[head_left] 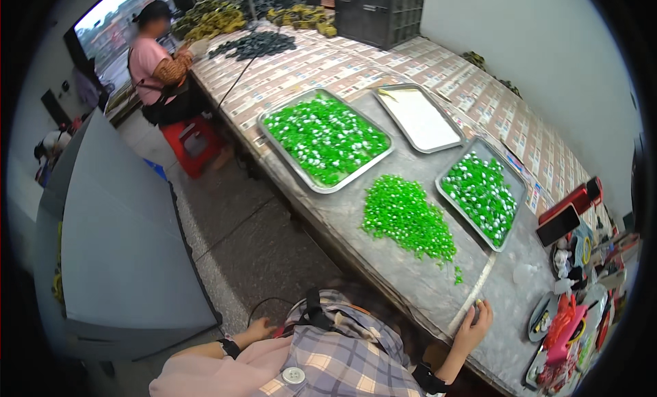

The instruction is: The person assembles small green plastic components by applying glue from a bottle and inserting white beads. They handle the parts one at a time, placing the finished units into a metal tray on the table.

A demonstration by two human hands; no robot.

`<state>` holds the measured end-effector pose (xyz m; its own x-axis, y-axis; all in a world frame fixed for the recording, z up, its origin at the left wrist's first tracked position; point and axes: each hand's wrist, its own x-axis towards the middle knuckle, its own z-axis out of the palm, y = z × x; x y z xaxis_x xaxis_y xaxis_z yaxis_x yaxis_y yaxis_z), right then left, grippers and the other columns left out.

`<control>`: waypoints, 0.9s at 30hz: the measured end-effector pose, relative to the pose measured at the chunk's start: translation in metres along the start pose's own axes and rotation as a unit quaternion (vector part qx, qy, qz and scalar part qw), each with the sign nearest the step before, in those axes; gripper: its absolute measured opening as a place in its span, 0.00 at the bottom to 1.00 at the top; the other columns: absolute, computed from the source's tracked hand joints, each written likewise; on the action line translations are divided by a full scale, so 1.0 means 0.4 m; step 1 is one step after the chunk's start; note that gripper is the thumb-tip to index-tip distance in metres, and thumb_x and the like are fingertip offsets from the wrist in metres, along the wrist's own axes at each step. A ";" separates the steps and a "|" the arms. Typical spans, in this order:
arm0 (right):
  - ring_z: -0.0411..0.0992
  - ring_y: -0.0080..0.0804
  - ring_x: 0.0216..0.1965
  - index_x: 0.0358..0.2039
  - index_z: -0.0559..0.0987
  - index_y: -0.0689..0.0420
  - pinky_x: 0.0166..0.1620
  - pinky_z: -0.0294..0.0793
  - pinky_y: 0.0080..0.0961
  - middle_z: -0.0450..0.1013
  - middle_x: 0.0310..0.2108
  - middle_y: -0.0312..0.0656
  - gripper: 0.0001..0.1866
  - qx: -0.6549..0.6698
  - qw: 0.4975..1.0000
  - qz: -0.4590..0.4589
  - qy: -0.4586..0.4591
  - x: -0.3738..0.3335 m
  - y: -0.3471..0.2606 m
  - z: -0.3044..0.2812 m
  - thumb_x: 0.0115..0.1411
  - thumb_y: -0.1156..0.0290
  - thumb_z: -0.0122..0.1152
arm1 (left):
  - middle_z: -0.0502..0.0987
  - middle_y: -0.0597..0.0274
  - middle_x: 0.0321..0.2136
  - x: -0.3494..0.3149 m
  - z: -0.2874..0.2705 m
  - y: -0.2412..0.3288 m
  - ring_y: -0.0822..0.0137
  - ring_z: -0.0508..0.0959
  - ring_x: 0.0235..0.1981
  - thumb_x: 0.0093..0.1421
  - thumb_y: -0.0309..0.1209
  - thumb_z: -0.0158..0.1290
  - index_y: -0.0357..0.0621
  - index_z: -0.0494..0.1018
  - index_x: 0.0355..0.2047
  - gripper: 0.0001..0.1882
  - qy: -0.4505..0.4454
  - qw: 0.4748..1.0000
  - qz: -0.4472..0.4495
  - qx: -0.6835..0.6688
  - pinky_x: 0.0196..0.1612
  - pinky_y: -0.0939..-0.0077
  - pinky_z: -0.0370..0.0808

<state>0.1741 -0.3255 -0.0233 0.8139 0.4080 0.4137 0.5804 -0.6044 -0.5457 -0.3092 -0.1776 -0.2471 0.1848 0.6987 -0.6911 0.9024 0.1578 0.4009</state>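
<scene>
My right hand (474, 328) rests at the near edge of the grey worktop, beside the end of a pale strip (472, 298). Its fingers are slightly bent and apart, with nothing visible in them. Low by my waist is my left hand (260, 329), close to a thin black cord (263, 302); its fingers are too small and blurred to read. Ahead of my right hand lies a loose pile of small bright green pieces with white specks (407, 216). Two metal trays, one larger (327, 190) and one smaller (498, 247), hold green and white pieces.
A white-bottomed tray (421, 120) stands between them. At right are a phone (558, 225), a red object (571, 199) and cluttered dishes (544, 315). A black crate (380, 17) stands far back. A person (154, 62) sits by a red stool (195, 147); a grey partition (130, 240) stands left.
</scene>
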 end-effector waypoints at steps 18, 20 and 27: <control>0.63 0.45 0.40 0.36 0.69 0.67 0.44 0.60 0.32 0.66 0.36 0.50 0.13 -0.121 0.987 -0.101 -0.033 0.000 -0.023 0.025 0.54 0.70 0.47 | 0.69 0.52 0.41 -0.163 0.160 -0.031 0.60 0.71 0.42 0.46 0.52 0.51 0.40 0.63 0.45 0.33 -0.206 0.779 -0.237 -0.543 0.42 0.68 0.68; 0.61 0.46 0.44 0.40 0.67 0.67 0.47 0.58 0.33 0.64 0.41 0.52 0.16 -0.150 0.981 -0.091 -0.080 0.004 -0.047 0.027 0.56 0.68 0.44 | 0.69 0.52 0.41 -0.157 0.193 -0.005 0.61 0.71 0.41 0.46 0.52 0.51 0.40 0.63 0.45 0.33 -0.223 0.722 -0.249 -0.606 0.41 0.68 0.68; 0.66 0.45 0.35 0.36 0.70 0.68 0.40 0.66 0.32 0.68 0.33 0.55 0.16 -0.214 0.973 -0.070 -0.056 -0.022 -0.090 0.017 0.56 0.66 0.46 | 0.70 0.55 0.40 -0.161 0.197 0.042 0.63 0.72 0.40 0.46 0.52 0.51 0.40 0.62 0.45 0.33 -0.271 0.588 -0.287 -0.705 0.40 0.69 0.70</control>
<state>0.1464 -0.3028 -0.0122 0.7398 0.5635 0.3677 0.6400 -0.7579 -0.1263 -0.2753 -0.2750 -0.2432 0.4495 -0.0185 -0.8931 -0.2738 0.9488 -0.1575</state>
